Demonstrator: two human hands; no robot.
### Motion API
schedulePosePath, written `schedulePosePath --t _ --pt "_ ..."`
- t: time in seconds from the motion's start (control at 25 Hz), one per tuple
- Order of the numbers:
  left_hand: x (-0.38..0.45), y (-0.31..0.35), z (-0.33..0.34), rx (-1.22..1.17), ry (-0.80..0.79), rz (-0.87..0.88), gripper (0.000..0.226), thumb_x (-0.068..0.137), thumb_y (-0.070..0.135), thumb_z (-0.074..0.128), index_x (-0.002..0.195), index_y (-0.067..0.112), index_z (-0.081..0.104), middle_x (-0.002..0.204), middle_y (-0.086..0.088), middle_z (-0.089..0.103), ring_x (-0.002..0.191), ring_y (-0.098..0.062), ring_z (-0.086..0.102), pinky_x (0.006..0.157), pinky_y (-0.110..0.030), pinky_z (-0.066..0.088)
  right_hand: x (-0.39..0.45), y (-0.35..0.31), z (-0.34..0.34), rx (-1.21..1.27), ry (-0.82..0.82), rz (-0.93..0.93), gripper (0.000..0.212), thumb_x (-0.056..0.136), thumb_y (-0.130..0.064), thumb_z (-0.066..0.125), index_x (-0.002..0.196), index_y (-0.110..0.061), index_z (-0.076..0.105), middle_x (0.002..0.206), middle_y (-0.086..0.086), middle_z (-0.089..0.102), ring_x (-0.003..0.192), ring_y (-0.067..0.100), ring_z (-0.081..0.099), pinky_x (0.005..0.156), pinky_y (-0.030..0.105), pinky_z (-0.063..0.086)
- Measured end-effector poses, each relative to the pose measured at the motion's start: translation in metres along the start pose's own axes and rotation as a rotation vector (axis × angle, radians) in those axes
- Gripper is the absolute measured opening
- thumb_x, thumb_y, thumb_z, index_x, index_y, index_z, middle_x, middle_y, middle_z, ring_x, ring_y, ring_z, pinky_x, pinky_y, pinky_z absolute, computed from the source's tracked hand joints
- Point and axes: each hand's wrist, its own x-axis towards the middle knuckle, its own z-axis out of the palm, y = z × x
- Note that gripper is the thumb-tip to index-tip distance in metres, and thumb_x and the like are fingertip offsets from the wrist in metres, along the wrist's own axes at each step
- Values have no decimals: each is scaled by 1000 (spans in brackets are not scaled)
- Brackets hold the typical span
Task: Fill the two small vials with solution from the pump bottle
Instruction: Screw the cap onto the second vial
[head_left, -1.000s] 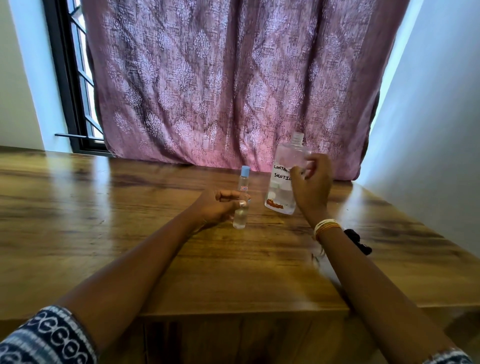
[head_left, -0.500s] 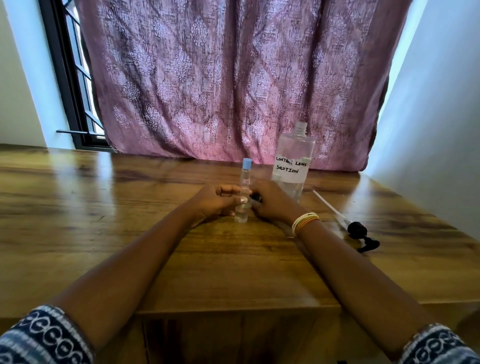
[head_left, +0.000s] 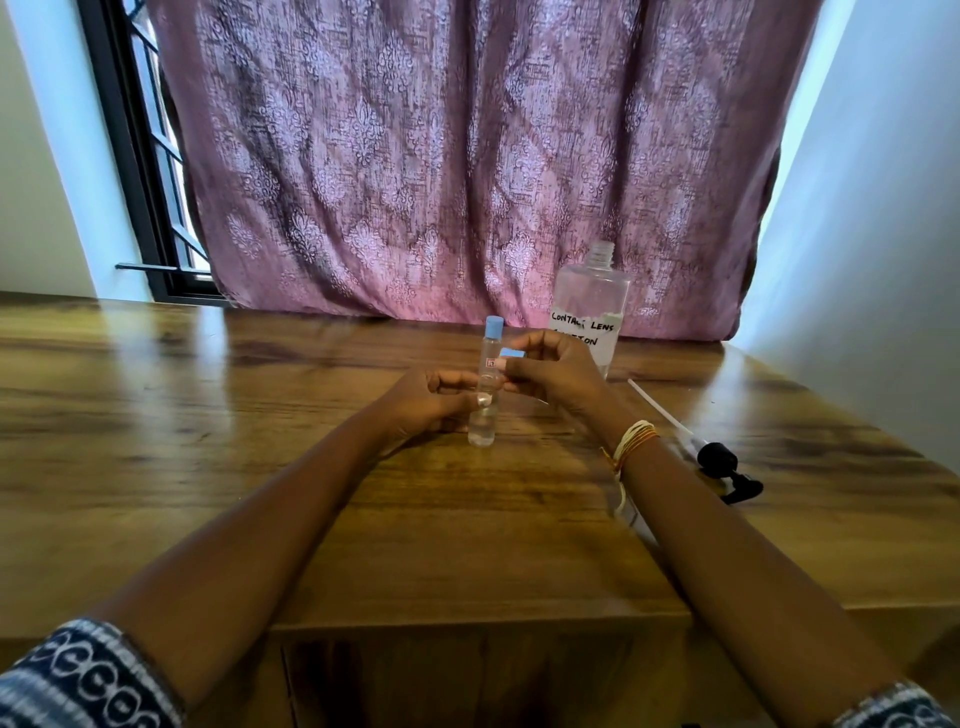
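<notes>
The vial (head_left: 487, 384) with the blue cap is standing upright on the table (head_left: 208, 467), clear liquid sitting in its lower part, and you are keeping it between your two hands. Your left hand (head_left: 428, 402) is curling round its lower half from the left, the thumb pressing across the front of the glass, so that grip is holding the vial just above its base. The cap and the upper part are rising clear above your fingers.

Your right hand (head_left: 553, 371) is hovering just to the right of the vial at label height, fingers curled inward with the tips pinching something small; a sliver of light blue (head_left: 511, 354) is showing between them, too hidden to identify. The fingertips are lying against or just beside the vial's upper body; I cannot tell which.

Behind your right hand the pump bottle (head_left: 592, 306) is standing upright with its neck open, its handwritten label partly covered by your knuckles. Further right, the black pump head (head_left: 722, 465) is lying on the table with its white tube pointing back toward the bottle, well apart from both grips.
</notes>
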Motion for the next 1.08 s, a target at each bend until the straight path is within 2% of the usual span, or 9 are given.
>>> schedulePosePath --t 0.16,0.24,0.4,0.56,0.72,0.76,0.92,1.0,1.08 --pt "0 -1 -1 3 -21 13 22 83 4 65 100 16 72 94 -4 75 89 -19 69 84 -32 57 3 -2 1 74 -61 -24 29 92 5 55 121 6 57 94 15 65 70 14 71 65 21 59" --pt "0 -1 -1 10 -26 17 23 82 6 66 102 15 72 97 -6 75 92 -21 69 88 -36 56 2 -3 2 7 -76 -100 24 96 -3 52 118 5 60 99 14 64 75 13 70 69 20 58" --pt "-1 0 0 7 -24 17 24 84 6 65 106 14 71 102 -10 74 97 -24 68 92 -39 55 -7 -6 5 -109 -67 -235 14 83 -4 71 97 -5 71 91 11 73 84 17 70 76 22 57" --pt "0 1 0 20 -16 25 23 86 4 64 105 15 70 99 -7 74 92 -21 69 86 -33 57 -8 -1 7 -109 -139 -245 22 75 5 75 85 -10 63 97 13 75 91 19 74 79 28 59" --pt "0 0 0 26 2 41 22 85 1 64 100 16 71 91 -3 75 85 -17 71 77 -28 59 -8 4 10 -276 -134 -278 27 70 -5 83 82 -12 61 94 19 75 91 26 74 84 44 60" --pt "-1 1 0 30 -3 46 22 85 0 64 99 17 71 89 -1 76 83 -15 71 75 -26 59 -9 4 11 -322 -117 -304 29 68 -8 85 82 -12 60 91 17 75 88 25 74 82 43 60" --pt "0 0 -1 74 0 43 21 85 0 64 94 18 72 84 1 77 83 -14 72 78 -28 59 -13 4 18 -528 7 -417 38 63 -25 89 81 -19 56 74 1 67 66 7 63 60 19 50" --pt "1 -2 -3 81 3 43 21 86 -1 63 95 16 72 88 -3 76 87 -20 71 85 -34 58 -13 9 22 -566 36 -404 40 66 -32 87 87 -17 56 81 2 64 71 12 60 61 19 48" --pt "1 -3 -3 71 -15 59 19 86 -2 63 98 10 72 95 -10 74 88 -23 70 86 -35 58 -13 8 22 -485 -23 -335 37 74 -28 82 101 -19 58 96 -3 66 88 8 63 73 15 49"
